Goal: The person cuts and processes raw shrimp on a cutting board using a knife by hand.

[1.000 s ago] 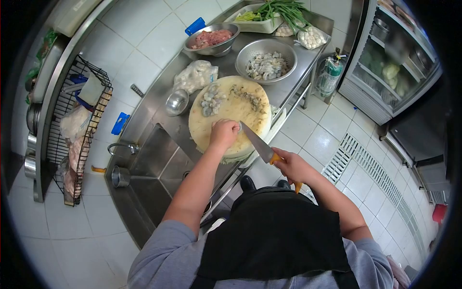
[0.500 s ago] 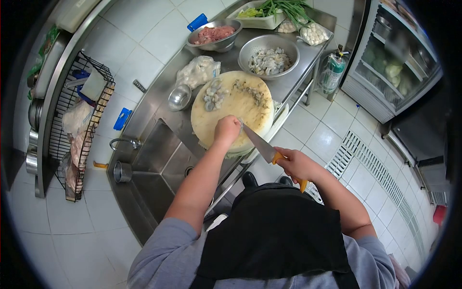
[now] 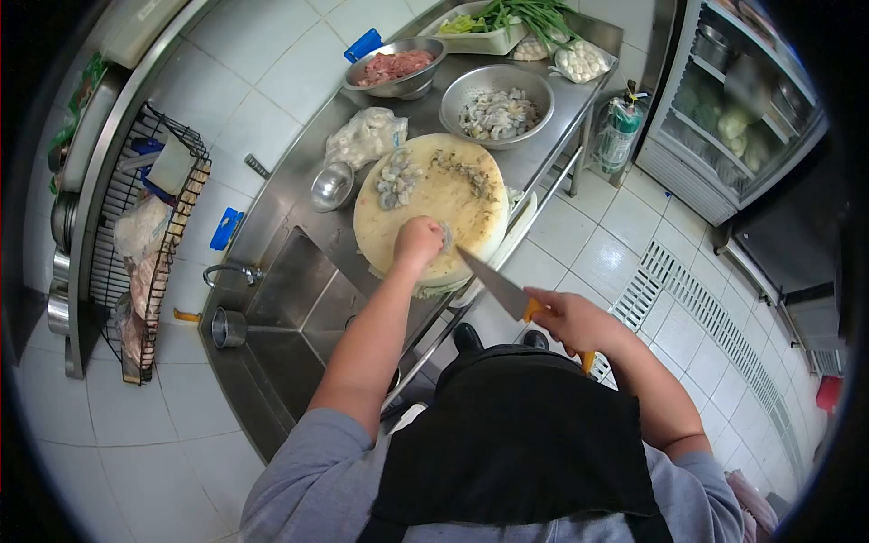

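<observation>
My left hand is closed over the near part of the round cutting board, with a grey raw shrimp showing at its fingertips. My right hand grips the orange handle of a kitchen knife, its blade pointing toward the board's near right edge and its tip just apart from the shrimp. On the board's far left sits a small heap of shrimp. Dark scraps are spread at its far right. A steel colander behind the board holds more shrimp.
Left of the board are a steel bowl and a bag of pale food. A bowl of raw meat and a tray of greens stand behind. The sink lies left; a glass-door fridge stands right.
The knife and my right hand have drawn back to the right, away from my left hand. My left hand has shifted slightly left, and the shrimp at its fingertips shows more clearly.
</observation>
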The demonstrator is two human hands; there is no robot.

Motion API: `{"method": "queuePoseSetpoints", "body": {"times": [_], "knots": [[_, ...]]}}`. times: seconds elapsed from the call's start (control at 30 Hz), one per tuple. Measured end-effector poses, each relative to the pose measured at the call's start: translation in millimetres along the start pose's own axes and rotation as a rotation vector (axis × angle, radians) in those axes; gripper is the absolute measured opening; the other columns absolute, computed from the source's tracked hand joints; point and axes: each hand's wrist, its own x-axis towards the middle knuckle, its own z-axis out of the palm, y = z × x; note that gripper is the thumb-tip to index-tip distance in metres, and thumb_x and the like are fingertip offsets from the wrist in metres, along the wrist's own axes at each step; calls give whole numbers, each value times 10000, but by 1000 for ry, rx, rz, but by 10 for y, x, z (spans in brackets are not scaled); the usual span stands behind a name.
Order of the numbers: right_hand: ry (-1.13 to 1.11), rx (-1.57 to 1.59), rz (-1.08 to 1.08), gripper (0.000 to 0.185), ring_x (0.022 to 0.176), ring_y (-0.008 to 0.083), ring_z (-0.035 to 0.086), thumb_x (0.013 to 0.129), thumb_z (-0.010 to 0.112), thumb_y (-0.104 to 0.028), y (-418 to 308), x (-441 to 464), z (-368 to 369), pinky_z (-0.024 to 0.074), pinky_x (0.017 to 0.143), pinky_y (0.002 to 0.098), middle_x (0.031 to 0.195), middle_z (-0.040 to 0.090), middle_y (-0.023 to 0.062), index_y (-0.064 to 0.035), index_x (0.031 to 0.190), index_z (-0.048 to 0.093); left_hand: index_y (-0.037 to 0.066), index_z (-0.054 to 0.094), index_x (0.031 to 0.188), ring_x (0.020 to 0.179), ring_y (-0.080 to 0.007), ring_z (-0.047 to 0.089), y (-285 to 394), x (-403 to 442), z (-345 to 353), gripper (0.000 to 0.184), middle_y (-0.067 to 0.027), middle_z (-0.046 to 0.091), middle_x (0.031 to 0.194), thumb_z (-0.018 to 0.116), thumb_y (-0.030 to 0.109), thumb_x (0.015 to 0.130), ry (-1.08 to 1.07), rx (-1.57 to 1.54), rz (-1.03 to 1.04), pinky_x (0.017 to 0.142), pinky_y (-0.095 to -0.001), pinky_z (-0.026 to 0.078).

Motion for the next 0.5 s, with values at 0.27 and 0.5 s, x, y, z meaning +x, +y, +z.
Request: {"method": "queuePoseSetpoints", "body": {"times": [0.27,0.5], "knots": [[171,-169,-90,576,513,228,640,1009,521,-186,-58,291,35,555,558,362,838,720,175,-80,1566,422,46,765,824,772,-349,727,-40,78,36,177,-184,747,810,725,217,804,20,80,91,765,-424,573],[231,-238,-112,559,549,259,666,1009,514,-192,-109,280,-23,560,598,384,879,724,200,-80,1552,440,26,752,789,655,-196,698,-34,-21,3,135,-109,733,710,709,153,803,-28,-41,51,652,-348,540]]}}
